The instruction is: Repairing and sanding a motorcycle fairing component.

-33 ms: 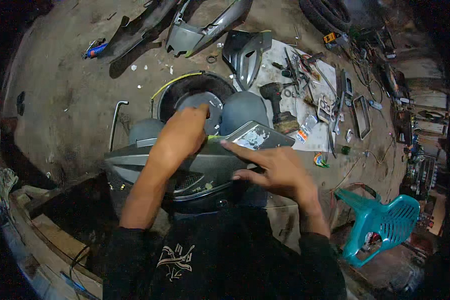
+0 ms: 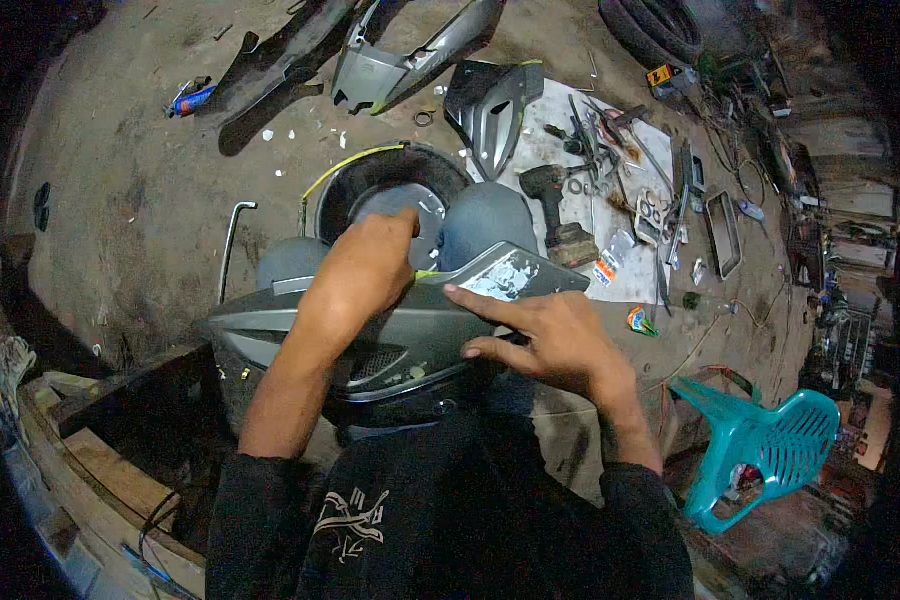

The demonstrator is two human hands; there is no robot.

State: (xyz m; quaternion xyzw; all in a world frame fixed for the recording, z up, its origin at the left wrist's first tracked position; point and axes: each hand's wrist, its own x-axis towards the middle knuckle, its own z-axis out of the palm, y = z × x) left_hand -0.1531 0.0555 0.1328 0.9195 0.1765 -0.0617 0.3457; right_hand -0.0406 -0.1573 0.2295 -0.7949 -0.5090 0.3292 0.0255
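Note:
A dark grey plastic body panel (image 2: 420, 325), with silver flaking patches and a greenish streak, lies across my lap. My left hand (image 2: 355, 280) is over its top edge, fingers curled; what they hold is hidden. My right hand (image 2: 555, 345) is open on the panel's right part, index finger stretched onto it, thumb apart. Behind the panel are my grey-clad knees (image 2: 485, 220) and a black round basin (image 2: 335, 185) with a yellow strip along its rim.
Grey body panels (image 2: 395, 70) lie beyond the basin. A cordless drill (image 2: 545, 195) and scattered tools (image 2: 595, 140) cover a white sheet (image 2: 620, 285). A tyre (image 2: 650, 30) is at top right, a turquoise fairing (image 2: 730, 450) at lower right, a bent metal rod (image 2: 230, 250) and wooden frame (image 2: 115, 475) at left.

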